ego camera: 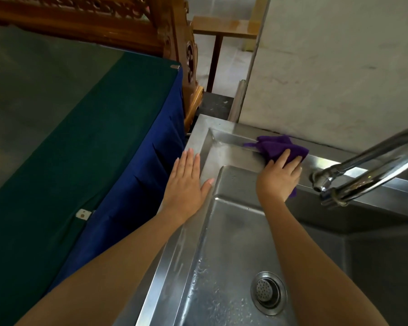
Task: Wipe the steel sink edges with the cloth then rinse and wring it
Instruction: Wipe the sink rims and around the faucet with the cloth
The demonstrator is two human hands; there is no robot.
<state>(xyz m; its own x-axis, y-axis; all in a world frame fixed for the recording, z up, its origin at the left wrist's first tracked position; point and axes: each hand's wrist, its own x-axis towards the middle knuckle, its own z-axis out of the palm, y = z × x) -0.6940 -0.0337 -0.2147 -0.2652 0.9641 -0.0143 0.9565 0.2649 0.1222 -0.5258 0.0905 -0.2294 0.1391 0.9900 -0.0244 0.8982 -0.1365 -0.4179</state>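
You are pressing the purple cloth (276, 144) onto the back ledge of the steel sink (198, 128), just below the pale, rough wall (339, 67). The cloth is lying bunched and crumpled, its long axis running along that back ledge. One pointed corner is reaching toward the sink's far left corner, and a small fold is peeking out beneath your wrist. Its fabric is looking soft and nappy, a deep violet against the brushed, shiny metal.

Your right hand (278, 177) is lying over the cloth with the fingers nearly straight and spread flat on top, pushing down rather than gripping. Your left hand (186, 184) is resting flat on the sink's left rim, fingers extended and together, thumb out, holding nothing.

Water droplets are beading on the basin's inner slope near the round, perforated drain strainer (267, 293). The chrome faucet (363, 165) is jutting in from the right. A green and blue fabric cover (80, 137) is draping the table beside the sink.
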